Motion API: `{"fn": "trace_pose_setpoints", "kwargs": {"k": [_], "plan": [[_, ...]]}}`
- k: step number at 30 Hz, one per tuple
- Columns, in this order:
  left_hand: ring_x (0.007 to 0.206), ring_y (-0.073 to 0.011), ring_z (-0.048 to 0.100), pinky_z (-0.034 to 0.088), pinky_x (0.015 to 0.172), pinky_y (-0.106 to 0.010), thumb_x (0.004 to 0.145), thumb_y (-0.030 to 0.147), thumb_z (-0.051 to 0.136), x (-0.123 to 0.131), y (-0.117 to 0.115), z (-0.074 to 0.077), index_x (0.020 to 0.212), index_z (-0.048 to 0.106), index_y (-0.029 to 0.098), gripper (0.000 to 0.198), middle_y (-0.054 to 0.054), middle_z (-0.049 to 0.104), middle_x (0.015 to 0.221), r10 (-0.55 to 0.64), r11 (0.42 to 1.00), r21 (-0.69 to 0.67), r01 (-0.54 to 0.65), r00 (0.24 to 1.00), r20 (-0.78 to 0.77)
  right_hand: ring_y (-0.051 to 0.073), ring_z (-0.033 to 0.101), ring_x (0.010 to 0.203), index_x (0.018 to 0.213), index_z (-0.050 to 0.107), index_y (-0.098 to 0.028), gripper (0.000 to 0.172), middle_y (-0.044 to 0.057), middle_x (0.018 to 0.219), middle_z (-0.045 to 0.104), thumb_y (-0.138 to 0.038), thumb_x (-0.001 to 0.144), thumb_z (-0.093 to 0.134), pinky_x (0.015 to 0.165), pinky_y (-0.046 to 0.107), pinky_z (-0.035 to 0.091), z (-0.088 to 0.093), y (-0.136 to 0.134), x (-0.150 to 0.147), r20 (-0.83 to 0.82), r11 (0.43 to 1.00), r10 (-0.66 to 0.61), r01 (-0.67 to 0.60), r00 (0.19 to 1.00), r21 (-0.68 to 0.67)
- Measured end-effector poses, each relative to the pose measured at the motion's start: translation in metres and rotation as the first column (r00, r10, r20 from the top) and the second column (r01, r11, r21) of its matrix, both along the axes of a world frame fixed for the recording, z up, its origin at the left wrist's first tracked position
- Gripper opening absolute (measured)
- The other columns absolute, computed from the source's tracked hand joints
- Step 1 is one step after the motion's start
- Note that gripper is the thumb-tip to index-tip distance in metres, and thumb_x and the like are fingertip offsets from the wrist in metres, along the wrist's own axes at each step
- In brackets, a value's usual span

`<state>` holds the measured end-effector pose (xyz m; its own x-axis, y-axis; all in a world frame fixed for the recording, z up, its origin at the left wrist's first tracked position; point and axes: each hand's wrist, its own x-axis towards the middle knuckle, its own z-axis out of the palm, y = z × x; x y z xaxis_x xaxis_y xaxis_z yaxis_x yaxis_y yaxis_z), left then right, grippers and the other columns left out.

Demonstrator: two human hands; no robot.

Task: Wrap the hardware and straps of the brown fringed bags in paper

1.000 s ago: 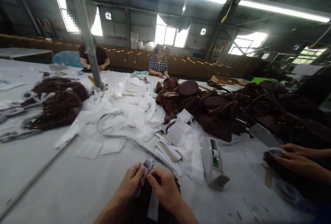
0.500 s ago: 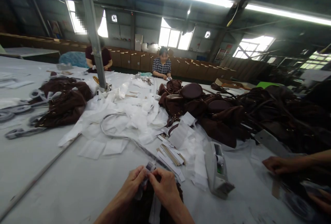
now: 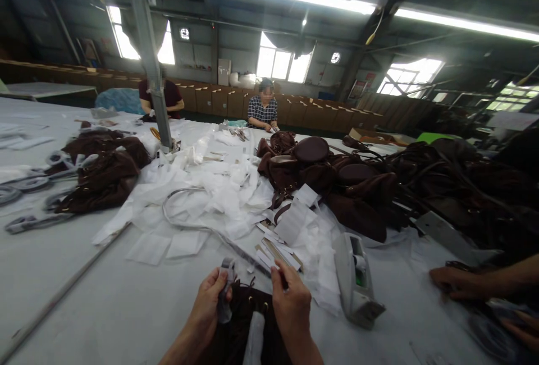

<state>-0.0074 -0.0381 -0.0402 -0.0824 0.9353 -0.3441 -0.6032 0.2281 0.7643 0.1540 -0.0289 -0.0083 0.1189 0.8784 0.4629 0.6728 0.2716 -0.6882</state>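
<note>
Nearest: one bag (image 3: pixel 240 325), dark brown, soft and gathered-looking, toward the near edge of the counter (image 3: pixel 138 309), between the person's two hands. Two gold-coloured eyelets visible near its top; one pale wrapped strip (image 3: pixel 255 337) runs down its front. Lower part cut off by the view.

Left hand (image 3: pixel 210 295): pinching one grey-wrapped strap (image 3: pixel 226 295) between thumb and fingers, at the bag's left side. Right hand (image 3: pixel 291 297): at the bag's upper right, thumb and forefinger near each other; cannot tell whether they meet or grip anything.

Toward the counter's right edge: one co-worker's hand (image 3: pixel 458 283) over dark material, a second partly visible below it, blurred. Between that co-worker and the right hand: one grey tape dispenser (image 3: pixel 357 286).

Beyond: several card strips (image 3: pixel 280 252), overlapping; one long curved strap (image 3: pixel 168 208); many white sheets (image 3: pixel 214 191), uncountable. Right of these, a heap of brown bags (image 3: pixel 366 202), number unclear; toward the left edge, a smaller brown heap (image 3: pixel 103 179).

Far edge: two people, one in dark red (image 3: pixel 179 92), one in a checked shirt (image 3: pixel 261 109).
</note>
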Motion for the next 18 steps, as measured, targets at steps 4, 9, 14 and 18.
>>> {"fn": "trace_pose_setpoints", "kwargs": {"k": [4,9,14,18], "plan": [[0.046,-0.0059,0.042,0.034,0.046,-0.016,0.067,0.049,0.076,0.006,-0.001,0.000,0.076,0.055,0.017,0.039,0.008,0.049,0.052,0.095,0.995,0.024,-0.095,0.995,0.020,0.023,0.067,0.080,0.100,0.070,-0.019,0.026,0.010,0.085,0.071,-0.029,0.092,0.047,0.075,0.031,0.053,-0.004,-0.020,-0.024,-0.070,0.980,0.190,-0.194,0.979,-0.048],[0.058,-0.0104,0.053,0.043,0.056,-0.020,0.066,0.049,0.076,0.011,-0.005,0.007,0.080,0.058,0.018,0.039,0.004,0.058,0.064,0.160,0.987,0.031,-0.159,0.986,-0.040,0.023,0.067,0.087,0.109,0.068,-0.019,0.031,0.011,0.095,0.071,-0.027,0.094,0.042,0.078,0.031,0.053,-0.011,-0.025,-0.060,-0.147,0.966,0.222,-0.238,0.964,-0.101],[0.079,-0.0198,0.061,0.048,0.076,-0.029,0.067,0.057,0.071,0.007,-0.009,0.005,0.084,0.063,0.015,0.045,-0.004,0.067,0.080,0.161,0.987,0.062,-0.149,0.947,-0.279,0.021,0.066,0.079,0.099,0.070,-0.018,0.031,0.010,0.087,0.070,-0.028,0.094,0.042,0.073,0.030,0.053,-0.011,-0.020,-0.070,-0.154,0.968,0.214,-0.231,0.965,-0.099],[0.081,-0.0194,0.060,0.047,0.077,-0.028,0.075,0.053,0.064,0.002,-0.005,0.013,0.087,0.063,0.018,0.037,-0.003,0.066,0.082,0.131,0.989,0.118,-0.090,0.902,-0.412,0.019,0.064,0.073,0.093,0.071,-0.017,0.027,0.008,0.080,0.069,-0.028,0.092,0.046,0.070,0.028,0.050,-0.003,-0.011,-0.065,-0.231,0.945,0.273,-0.305,0.934,-0.117]]}}
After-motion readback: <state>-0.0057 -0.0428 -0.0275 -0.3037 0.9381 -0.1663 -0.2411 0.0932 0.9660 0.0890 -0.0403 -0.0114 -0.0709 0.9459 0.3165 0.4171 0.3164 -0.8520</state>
